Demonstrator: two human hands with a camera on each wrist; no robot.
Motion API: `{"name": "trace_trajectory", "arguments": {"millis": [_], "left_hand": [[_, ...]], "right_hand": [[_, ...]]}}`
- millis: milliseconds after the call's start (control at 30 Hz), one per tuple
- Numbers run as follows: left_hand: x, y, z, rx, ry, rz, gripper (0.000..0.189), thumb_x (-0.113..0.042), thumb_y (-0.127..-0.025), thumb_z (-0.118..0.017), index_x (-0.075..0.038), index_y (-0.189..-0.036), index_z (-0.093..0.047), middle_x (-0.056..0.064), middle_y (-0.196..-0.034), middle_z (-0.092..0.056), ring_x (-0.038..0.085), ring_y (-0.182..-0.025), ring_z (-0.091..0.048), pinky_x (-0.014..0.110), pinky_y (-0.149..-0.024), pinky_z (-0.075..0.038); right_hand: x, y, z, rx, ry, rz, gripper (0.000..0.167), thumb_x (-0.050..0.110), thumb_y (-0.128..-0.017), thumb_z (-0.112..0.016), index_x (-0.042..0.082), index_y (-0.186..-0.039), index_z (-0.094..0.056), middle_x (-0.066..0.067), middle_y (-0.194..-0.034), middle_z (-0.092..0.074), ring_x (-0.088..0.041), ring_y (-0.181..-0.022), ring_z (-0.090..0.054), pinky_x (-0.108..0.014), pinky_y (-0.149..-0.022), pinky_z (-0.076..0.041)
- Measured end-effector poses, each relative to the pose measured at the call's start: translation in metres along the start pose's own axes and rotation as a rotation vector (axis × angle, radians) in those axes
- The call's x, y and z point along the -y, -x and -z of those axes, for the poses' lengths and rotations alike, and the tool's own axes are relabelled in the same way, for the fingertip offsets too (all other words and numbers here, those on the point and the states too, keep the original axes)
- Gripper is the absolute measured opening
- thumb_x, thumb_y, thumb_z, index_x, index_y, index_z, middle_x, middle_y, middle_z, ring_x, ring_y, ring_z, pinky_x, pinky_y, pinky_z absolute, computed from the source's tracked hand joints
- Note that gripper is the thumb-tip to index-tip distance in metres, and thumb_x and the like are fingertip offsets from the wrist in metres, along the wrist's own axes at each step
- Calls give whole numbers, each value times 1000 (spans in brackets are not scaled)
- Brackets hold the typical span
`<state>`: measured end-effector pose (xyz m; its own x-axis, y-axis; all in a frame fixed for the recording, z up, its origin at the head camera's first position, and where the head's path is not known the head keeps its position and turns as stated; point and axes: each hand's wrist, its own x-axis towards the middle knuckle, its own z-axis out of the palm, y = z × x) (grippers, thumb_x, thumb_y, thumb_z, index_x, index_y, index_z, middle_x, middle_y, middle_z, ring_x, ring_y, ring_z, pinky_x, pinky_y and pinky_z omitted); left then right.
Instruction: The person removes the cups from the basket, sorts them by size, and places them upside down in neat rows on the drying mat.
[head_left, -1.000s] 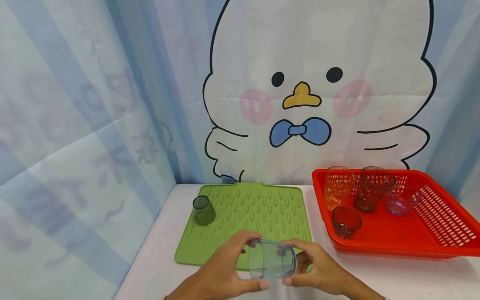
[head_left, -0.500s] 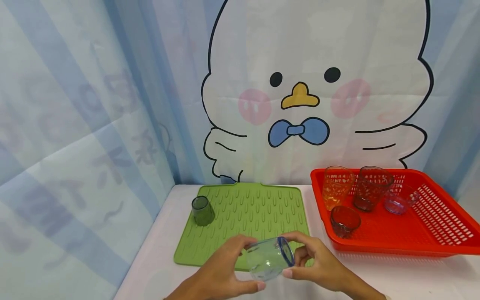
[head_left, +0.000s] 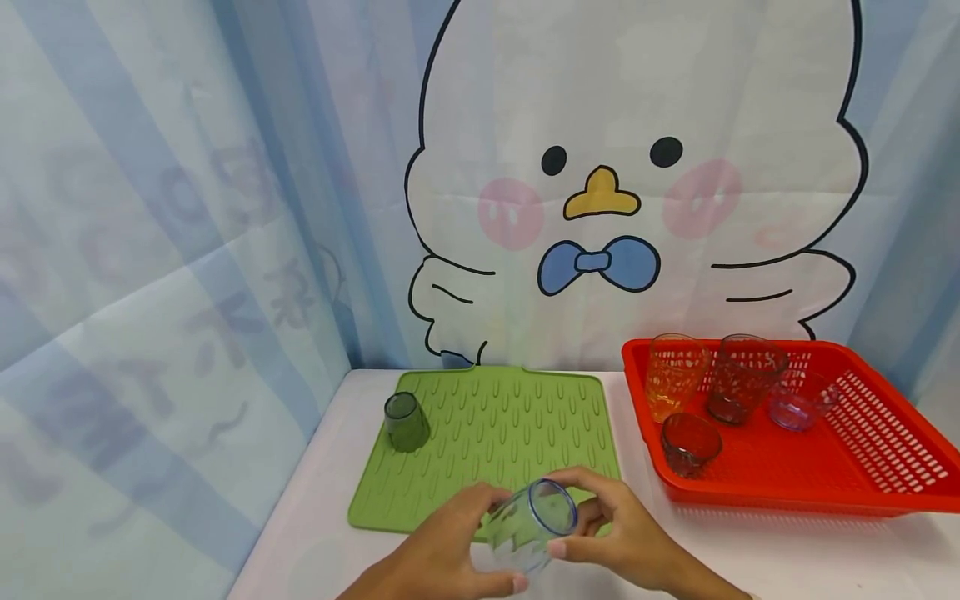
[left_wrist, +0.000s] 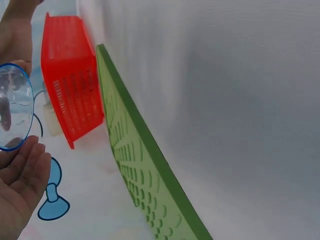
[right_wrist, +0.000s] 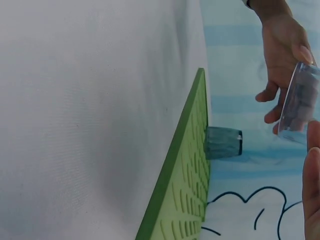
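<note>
A clear drinking glass with a blue rim (head_left: pixel 517 533) is held tilted in the air by both hands, above the near edge of the green ribbed mat (head_left: pixel 517 425). My left hand (head_left: pixel 453 546) grips the body from the left, thumb below and fingers above. On the other side my right hand (head_left: pixel 618 529) pinches it near the rim between thumb and fingers. The mouth faces up and to the right in the head view. In the left wrist view the blue-rimmed glass (left_wrist: pixel 17 107) is cut by the frame edge. A dark grey-green glass (head_left: pixel 407 422) stands at the mat's left.
To the right sits a red plastic basket (head_left: pixel 817 483). In it stand an orange-tinted glass (head_left: pixel 675 379), a taller dark glass (head_left: pixel 742 379), a small dark bowl-shaped glass (head_left: pixel 691 444) and a purple-tinted cup (head_left: pixel 797 404). A printed curtain (head_left: pixel 480 308) hangs behind the white table (head_left: pixel 300 542).
The glass has turned in my hands: its rim pointed right and now faces up toward the head camera. Both hands have shifted slightly, the right one a little left.
</note>
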<state>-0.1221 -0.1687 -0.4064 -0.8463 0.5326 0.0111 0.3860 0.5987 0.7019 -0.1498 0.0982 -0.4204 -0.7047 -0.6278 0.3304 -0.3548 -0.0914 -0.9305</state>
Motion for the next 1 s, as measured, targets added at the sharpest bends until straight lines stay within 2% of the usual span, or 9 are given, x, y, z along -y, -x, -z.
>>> {"name": "trace_trajectory", "arguments": {"millis": [167,367,500,600,767,1000], "left_hand": [[2,3,-1,16,20,27,72,-59,-83,-75,-22,-140,-49,-10,-126,-55,5,-111,-52,33,-90,-51],[9,6,-1,3,32,-15,73,-58,-85,-73,-24,-143,-45,-10,-128,-54,5,-112,-53,32,-91,-51],[16,8,5,25,58,-50,77,-52,-87,-75,-21,-148,-41,-7,-132,-54,7,-115,-54,29,-91,-53],[26,9,16,42,62,-48,78,-47,-88,-76,-18,-150,-40,-2,-133,-56,11,-118,-56,29,-90,-53],[49,11,36,50,47,21,68,-41,-90,-75,-12,-145,-47,7,-129,-60,24,-115,-61,35,-89,-55],[82,19,55,31,2,84,57,-40,-92,-73,-6,-134,-57,8,-124,-64,27,-107,-63,36,-83,-55]], "right_hand": [[0,-1,-3,0,-10,-7,51,-4,-89,-69,4,-137,-54,1,-89,-73,-8,-66,-69,-34,-58,-59],[1,-3,-6,1,-10,-25,52,-3,-88,-71,3,-137,-53,2,-87,-72,-8,-66,-69,-35,-58,-59],[2,-5,-5,-4,0,-38,52,-1,-89,-71,4,-137,-53,1,-86,-73,-9,-66,-69,-34,-59,-59],[2,-6,-4,-19,23,-54,50,0,-89,-72,5,-136,-55,2,-84,-73,-8,-65,-68,-34,-58,-58],[0,-7,-1,-40,48,-75,50,2,-88,-74,6,-134,-56,3,-82,-72,-5,-64,-66,-32,-57,-57],[-5,-9,3,-61,68,-96,48,3,-87,-74,6,-132,-57,6,-72,-69,-1,-60,-61,-28,-52,-54]]}}
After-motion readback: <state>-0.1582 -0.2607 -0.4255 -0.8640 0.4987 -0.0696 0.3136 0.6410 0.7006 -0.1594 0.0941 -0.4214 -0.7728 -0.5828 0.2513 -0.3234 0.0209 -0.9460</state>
